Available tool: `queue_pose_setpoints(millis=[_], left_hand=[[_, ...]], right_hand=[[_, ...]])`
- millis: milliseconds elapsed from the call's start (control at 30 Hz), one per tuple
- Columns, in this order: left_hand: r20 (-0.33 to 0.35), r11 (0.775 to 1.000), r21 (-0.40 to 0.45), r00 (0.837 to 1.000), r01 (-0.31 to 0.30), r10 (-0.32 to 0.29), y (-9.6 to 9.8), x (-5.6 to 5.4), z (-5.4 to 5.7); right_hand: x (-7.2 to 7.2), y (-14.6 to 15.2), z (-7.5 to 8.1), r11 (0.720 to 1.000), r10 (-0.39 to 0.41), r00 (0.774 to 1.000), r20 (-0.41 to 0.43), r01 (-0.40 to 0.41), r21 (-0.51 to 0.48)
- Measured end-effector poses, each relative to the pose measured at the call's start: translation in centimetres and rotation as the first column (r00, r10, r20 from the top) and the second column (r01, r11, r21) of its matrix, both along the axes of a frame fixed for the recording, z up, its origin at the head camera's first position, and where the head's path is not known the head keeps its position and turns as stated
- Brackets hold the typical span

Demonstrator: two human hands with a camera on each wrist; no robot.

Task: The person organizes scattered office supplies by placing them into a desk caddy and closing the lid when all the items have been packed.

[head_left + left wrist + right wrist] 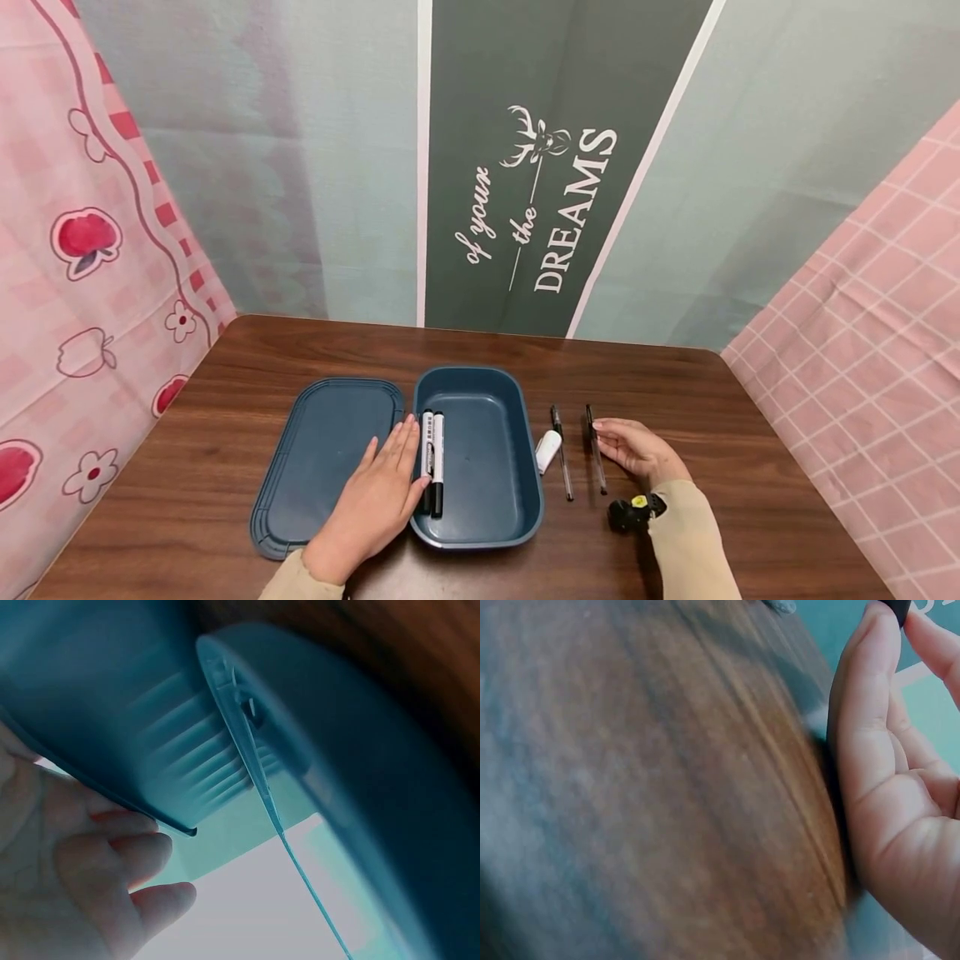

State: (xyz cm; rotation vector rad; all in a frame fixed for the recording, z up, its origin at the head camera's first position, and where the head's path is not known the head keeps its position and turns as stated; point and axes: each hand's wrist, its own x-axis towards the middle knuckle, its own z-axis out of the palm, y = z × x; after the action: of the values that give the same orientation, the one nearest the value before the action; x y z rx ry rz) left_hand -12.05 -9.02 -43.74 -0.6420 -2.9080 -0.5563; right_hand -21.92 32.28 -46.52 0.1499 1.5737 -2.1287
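Note:
A blue rectangular box (480,529) stands on the table with two white-and-black markers (438,458) lying along its left inner side. My left hand (378,500) lies over the box's left rim with fingers extended, beside the markers; whether it touches them I cannot tell. In the left wrist view, its fingers (120,855) are at a blue plastic edge. To the right of the box, my right hand (637,450) pinches a clear pen (597,454) with a black cap between thumb and fingertips. In the right wrist view, only a dark end (900,609) of it shows.
Left of the box lies its blue lid (330,458), flat on the brown wooden table (712,433). Between box and right hand are a second clear pen (564,462) with a black cap and a small white rounded object (548,452). Fabric curtains (360,167) surround the table.

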Motion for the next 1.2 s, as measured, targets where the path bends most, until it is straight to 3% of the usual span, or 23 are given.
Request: queue_pose_setpoints(millis=[200,433,633,1200], left_hand=[[0.004,1.0,0.006,1.0,0.012,-0.012,0.1,0.0,0.0],[0.005,1.0,0.002,1.0,0.008,-0.008,0.0,0.1,0.0],[0.01,1.0,0.008,1.0,0.008,-0.008,0.1,0.1,0.0],[0.0,1.0,0.001,1.0,0.007,-0.007,-0.1,0.1,-0.1]], right_hand=[[0.1,0.4,-0.2,1.0,-0.005,1.0,-0.009,0.005,0.006],[0.1,0.6,-0.2,0.982,-0.003,1.0,0.001,0.003,-0.188],[0.1,0.6,-0.1,0.959,0.002,1.0,0.025,0.005,-0.283],[-0.2,-0.3,1.6,0.947,0.0,0.999,0.047,0.015,-0.32]])
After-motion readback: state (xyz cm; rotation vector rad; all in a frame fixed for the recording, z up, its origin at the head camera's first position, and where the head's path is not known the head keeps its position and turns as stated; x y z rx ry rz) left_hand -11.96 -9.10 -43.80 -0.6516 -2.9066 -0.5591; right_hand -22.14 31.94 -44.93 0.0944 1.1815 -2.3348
